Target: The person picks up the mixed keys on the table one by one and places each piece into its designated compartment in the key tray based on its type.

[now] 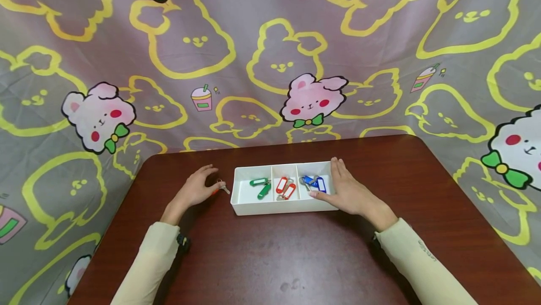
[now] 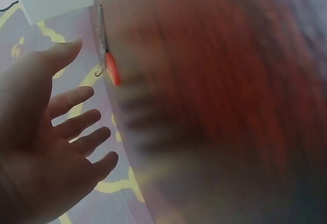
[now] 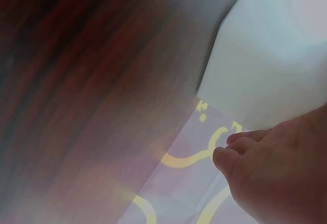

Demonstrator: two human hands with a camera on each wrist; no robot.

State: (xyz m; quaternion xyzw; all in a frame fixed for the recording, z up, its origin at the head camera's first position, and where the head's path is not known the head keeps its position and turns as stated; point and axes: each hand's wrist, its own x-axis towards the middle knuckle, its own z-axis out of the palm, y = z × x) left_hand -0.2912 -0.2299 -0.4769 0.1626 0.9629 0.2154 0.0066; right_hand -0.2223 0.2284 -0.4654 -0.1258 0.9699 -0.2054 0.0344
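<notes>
My left hand (image 1: 194, 187) hovers beside a small key (image 1: 226, 189) with a red tag, left of the white tray (image 1: 279, 208). Seen in the left wrist view, the fingers are spread and the red key tag (image 2: 112, 70) lies apart from them on the table. My right hand (image 1: 352, 194) rests against the tray's right end, fingers straight along the outside and thumb over the front rim. Three compartments divide the tray: green key tags (image 1: 264, 191) left, red key tags (image 1: 289, 191) in the middle, and blue key tags (image 1: 322, 184) with keys on the right.
The tray stands on a dark brown wooden table (image 1: 270, 258), toward its far edge. Behind and at both sides hangs a patterned cloth (image 1: 236, 37) with cartoon animals. Both forearms, in pale sleeves, reach in from the near edge.
</notes>
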